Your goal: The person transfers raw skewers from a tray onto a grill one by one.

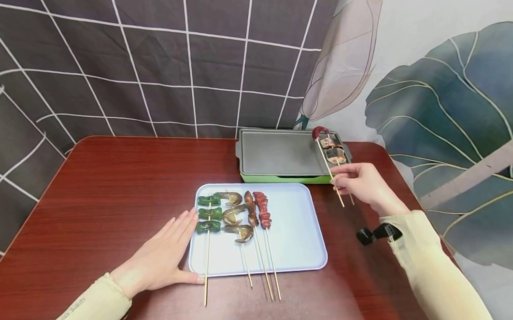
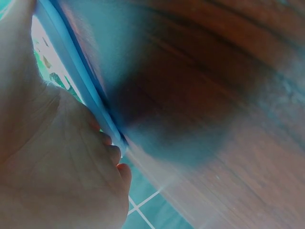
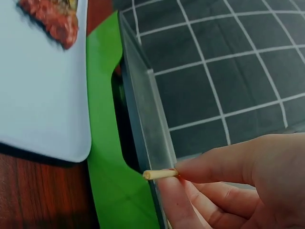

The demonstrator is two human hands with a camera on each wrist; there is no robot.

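Observation:
My right hand (image 1: 359, 181) pinches the stick of a skewer (image 1: 320, 133) near its lower end, between thumb and fingertips. A dark red curled piece tops that skewer, over the right end of a grey griddle (image 1: 278, 151). Beside it, a skewer of fish slices (image 1: 335, 155) lies on the griddle, its stick running down behind my fingers. In the right wrist view the pinched stick's blunt end (image 3: 155, 174) pokes out. My left hand (image 1: 163, 256) rests against the left edge of a white tray (image 1: 295, 230), fingers straight and thumb at the near corner.
On the tray lie a green pepper skewer (image 1: 209, 214), a shrimp-like grey-brown skewer (image 1: 235, 216), a brown meat skewer (image 1: 251, 208) and a red meat skewer (image 1: 263, 210). Their sticks overhang the near rim. Behind the table (image 1: 123, 196) hangs a dark grid-patterned cloth (image 1: 155, 54).

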